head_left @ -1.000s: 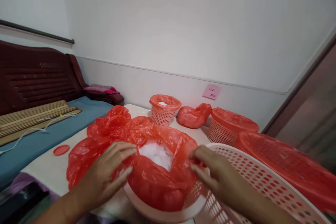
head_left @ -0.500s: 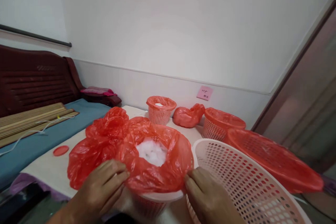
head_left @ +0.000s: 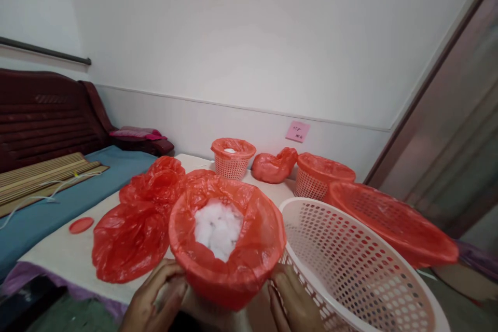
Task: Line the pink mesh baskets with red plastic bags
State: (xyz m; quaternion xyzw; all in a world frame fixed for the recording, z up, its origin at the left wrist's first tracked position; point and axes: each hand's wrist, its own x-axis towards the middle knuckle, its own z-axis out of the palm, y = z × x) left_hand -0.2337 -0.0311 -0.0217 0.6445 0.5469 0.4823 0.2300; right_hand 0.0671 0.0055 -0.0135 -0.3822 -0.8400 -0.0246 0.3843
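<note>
A basket lined with a red plastic bag (head_left: 229,264) stands at the table's near edge, with white fluffy stuff (head_left: 218,228) inside it. The bag's rim is folded down over the basket's outside. My left hand (head_left: 153,301) grips the bag's lower left side, fingers curled around it. My right hand (head_left: 291,301) presses against the lower right side, fingers closed on the plastic. Both hands sit low, partly cut off by the frame's bottom edge.
A large empty white perforated basket (head_left: 350,275) leans right of the lined one. Loose red bags (head_left: 132,238) lie to the left, a red lid (head_left: 81,225) beyond them. Two small lined baskets (head_left: 232,158) (head_left: 322,176) and a crumpled bag (head_left: 272,166) stand near the wall. A bed (head_left: 58,187) is at left.
Both hands slid from the bag's rim down to the basket's sides, pulling the red plastic over the rim. The bag's opening is now wide and round.
</note>
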